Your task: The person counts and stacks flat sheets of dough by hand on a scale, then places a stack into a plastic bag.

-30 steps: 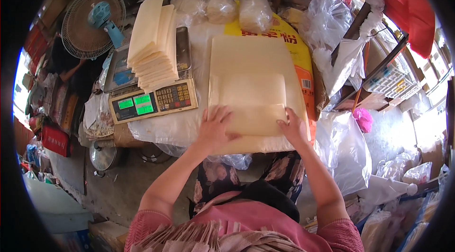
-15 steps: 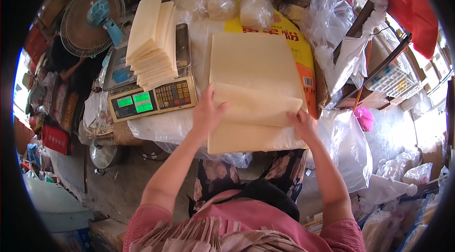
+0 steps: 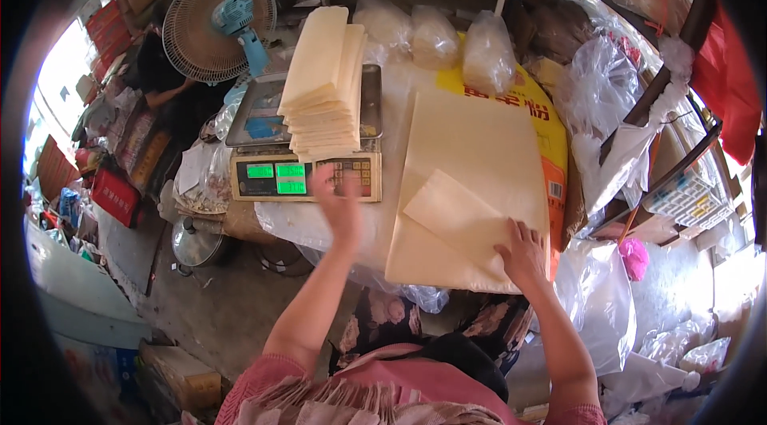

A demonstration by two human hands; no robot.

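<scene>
A stack of large, thin beige sheets lies in front of me. On its lower part rests a folded beige sheet, set at a slant. My right hand lies on the right end of that folded sheet, fingers spread and gripping nothing. My left hand is raised by the keypad of a digital scale, in front of the pile on it; its fingers are apart, slightly blurred, with nothing in them. Folded beige sheets are piled lengthwise on the scale's metal pan. Green displays glow on the scale's front.
Behind the sheets stand several filled clear plastic bags. A yellow and orange sack lies under the stack's right side. A blue fan stands beyond the scale. Past the table's right edge hangs a large clear plastic bag.
My left hand has let go of the folded sheet and moved left to the scale. My right hand now lies flat on that sheet, which is smaller and slanted. The view has shifted.
</scene>
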